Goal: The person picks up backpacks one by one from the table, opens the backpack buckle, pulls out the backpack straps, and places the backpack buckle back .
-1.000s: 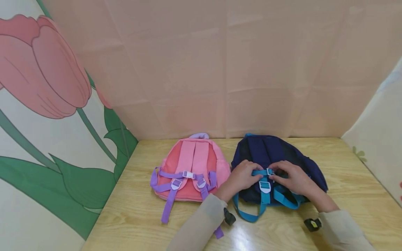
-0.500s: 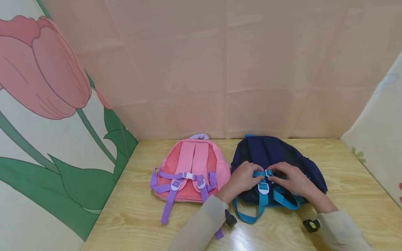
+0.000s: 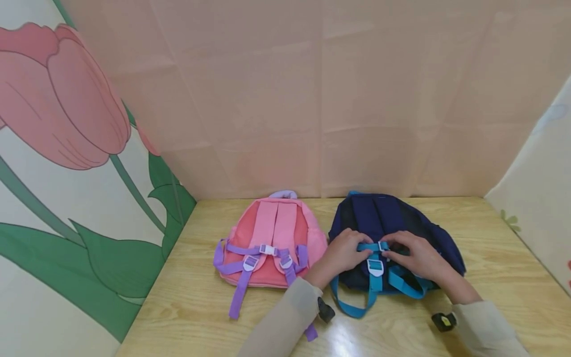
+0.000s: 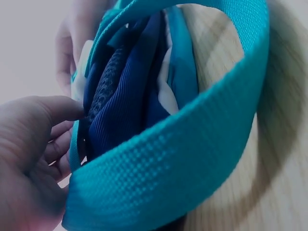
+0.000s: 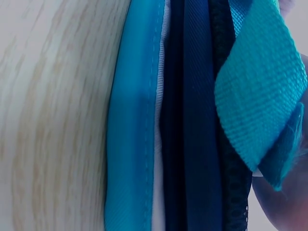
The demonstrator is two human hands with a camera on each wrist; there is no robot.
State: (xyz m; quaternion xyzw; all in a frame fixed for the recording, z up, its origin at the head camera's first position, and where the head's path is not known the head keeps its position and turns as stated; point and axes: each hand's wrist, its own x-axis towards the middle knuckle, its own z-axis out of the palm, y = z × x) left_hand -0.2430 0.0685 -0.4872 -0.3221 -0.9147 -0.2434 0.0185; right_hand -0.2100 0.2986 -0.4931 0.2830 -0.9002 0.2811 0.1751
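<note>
A navy backpack [image 3: 376, 213] lies with its shoulder straps facing up, on the right of the pink one. Across it runs a teal chest strap [image 3: 366, 246] with a small white buckle [image 3: 382, 246]. My left hand [image 3: 345, 253] pinches this strap just left of the buckle. At the buckle's right side, my right hand [image 3: 415, 254] pinches the strap's other end, its fingertips partly covering it. Below the buckle sits a white strap adjuster [image 3: 375, 267]. In the left wrist view a wide teal strap loop [image 4: 192, 154] arcs close in front of the left hand's thumb and fingers.
To the left lies a pink backpack [image 3: 274, 223] with purple straps, its white buckle [image 3: 267, 249] fastened. Both bags rest on a wooden table [image 3: 178, 307] near the pinkish back wall [image 3: 250, 99]. A teal loop [image 3: 354, 311] hangs onto the table in front of the navy bag.
Both hands keep their pinch on the teal strap. The strap and buckle have moved only slightly, a touch left and back again.
</note>
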